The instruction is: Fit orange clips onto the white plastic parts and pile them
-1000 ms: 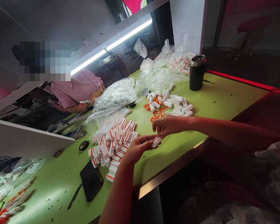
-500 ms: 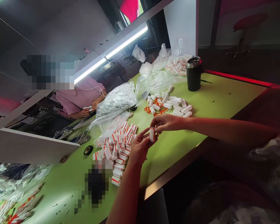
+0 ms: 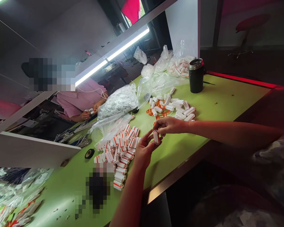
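My left hand (image 3: 144, 151) and my right hand (image 3: 169, 125) meet above the green table (image 3: 217, 97). Between their fingertips they pinch one small white connector with orange trim (image 3: 156, 136), held upright. To the left of my hands lies a heap of white-and-orange connectors (image 3: 119, 148). Beyond my right hand sits a smaller pile of plain white connectors (image 3: 177, 105) with loose orange clips (image 3: 159, 113) beside it.
A black tumbler (image 3: 196, 75) stands at the far side. Clear plastic bags of parts (image 3: 119, 101) lie across the back. A roll of black tape (image 3: 89, 153) and a blurred dark object (image 3: 97, 187) lie left. Across a white divider (image 3: 26, 148), another person in pink handles parts.
My hands have turned the connector from lying low between them to upright and lifted it slightly. The view has shifted a little.
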`<state>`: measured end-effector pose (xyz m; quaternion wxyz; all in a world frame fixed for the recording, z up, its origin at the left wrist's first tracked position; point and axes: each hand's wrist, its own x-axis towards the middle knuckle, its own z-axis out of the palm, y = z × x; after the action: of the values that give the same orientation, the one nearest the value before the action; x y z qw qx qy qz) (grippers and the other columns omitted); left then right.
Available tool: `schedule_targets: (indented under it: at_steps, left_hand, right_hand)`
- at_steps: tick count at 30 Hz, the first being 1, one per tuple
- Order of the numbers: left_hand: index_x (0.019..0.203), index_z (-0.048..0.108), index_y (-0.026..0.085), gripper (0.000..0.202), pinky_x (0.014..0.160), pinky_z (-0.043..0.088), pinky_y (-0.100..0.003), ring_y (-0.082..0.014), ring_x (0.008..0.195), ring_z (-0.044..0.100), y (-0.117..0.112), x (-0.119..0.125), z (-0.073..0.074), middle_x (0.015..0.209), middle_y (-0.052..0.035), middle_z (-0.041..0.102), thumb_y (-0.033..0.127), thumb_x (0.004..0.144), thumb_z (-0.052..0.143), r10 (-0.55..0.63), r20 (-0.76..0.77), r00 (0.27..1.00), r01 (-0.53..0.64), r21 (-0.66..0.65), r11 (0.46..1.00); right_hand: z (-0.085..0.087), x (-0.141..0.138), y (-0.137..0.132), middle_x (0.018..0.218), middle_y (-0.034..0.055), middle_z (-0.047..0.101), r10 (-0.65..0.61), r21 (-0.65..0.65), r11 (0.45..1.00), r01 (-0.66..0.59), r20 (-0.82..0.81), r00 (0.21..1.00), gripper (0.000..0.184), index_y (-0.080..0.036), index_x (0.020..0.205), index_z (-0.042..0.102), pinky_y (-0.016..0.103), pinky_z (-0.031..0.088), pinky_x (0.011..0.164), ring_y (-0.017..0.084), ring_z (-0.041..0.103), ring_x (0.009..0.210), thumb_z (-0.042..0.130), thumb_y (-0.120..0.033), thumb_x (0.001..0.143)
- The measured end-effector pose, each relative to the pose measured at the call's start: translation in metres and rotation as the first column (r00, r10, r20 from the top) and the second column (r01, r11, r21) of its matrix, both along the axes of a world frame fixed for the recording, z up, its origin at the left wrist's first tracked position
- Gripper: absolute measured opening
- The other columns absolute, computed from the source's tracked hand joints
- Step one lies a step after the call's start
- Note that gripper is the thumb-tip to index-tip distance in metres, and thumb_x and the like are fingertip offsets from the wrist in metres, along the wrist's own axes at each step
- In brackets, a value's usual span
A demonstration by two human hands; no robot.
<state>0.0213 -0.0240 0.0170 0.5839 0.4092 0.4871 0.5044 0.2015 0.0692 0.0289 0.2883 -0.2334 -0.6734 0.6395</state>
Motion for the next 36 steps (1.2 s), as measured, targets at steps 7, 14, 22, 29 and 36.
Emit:
schedule_targets:
  at_steps: [7,14,22,29,36]
  left_hand:
    - [0.130,0.062,0.025,0.065,0.096,0.053,-0.049,-0.0297,0.103,0.070,-0.002,-0.001,-0.002,0.127,-0.0104,0.066,0.028,0.068,0.083,-0.051,-0.042,0.998,0.051,0.015,0.999]
    - [0.132,0.060,0.028,0.064,0.100,0.051,-0.048,-0.0234,0.100,0.070,0.001,-0.003,-0.012,0.129,-0.0082,0.063,0.023,0.071,0.079,0.017,0.055,0.998,-0.019,0.036,0.999]
    - [0.136,0.055,0.029,0.069,0.101,0.050,-0.047,-0.0263,0.114,0.065,0.004,-0.003,-0.018,0.129,-0.0090,0.064,0.017,0.072,0.076,0.054,0.143,0.988,-0.060,0.043,0.997]
    - [0.143,0.046,0.030,0.073,0.104,0.047,-0.047,-0.0287,0.124,0.059,0.004,0.000,-0.019,0.133,-0.0100,0.063,0.020,0.076,0.072,0.069,0.123,0.990,-0.079,0.072,0.994]
    - [0.145,0.044,0.031,0.073,0.104,0.047,-0.043,-0.0258,0.122,0.061,0.004,0.001,-0.016,0.135,-0.0089,0.061,0.022,0.077,0.071,0.097,0.084,0.992,-0.103,0.060,0.993]
  right_hand:
    - [0.001,-0.001,-0.002,0.075,-0.0014,0.066,-0.006,-0.058,0.998,0.005,-0.012,1.000,0.017,-0.014,0.086,0.064,0.022,0.052,0.062,0.011,0.063,0.067,0.059,-0.013,0.069]
    - [-0.002,-0.003,-0.007,0.084,-0.0007,0.066,0.005,0.027,1.000,-0.005,0.025,1.000,0.036,-0.015,0.105,0.065,0.020,0.043,0.058,0.009,0.055,0.067,0.065,-0.014,0.069]
    - [-0.007,-0.008,-0.010,0.104,0.0038,0.066,-0.032,0.097,0.995,0.029,0.031,0.999,0.041,-0.015,0.112,0.061,0.028,0.045,0.085,0.017,0.059,0.098,0.061,-0.012,0.071]
    - [-0.014,-0.013,-0.011,0.107,0.0052,0.064,-0.018,0.073,0.997,0.020,-0.023,1.000,0.046,-0.016,0.116,0.057,0.035,0.045,0.094,0.020,0.059,0.106,0.064,-0.016,0.070]
    - [-0.015,-0.014,-0.011,0.114,0.0073,0.064,-0.022,0.093,0.995,0.023,-0.010,1.000,0.052,-0.016,0.120,0.055,0.038,0.044,0.098,0.023,0.058,0.112,0.059,-0.012,0.068]
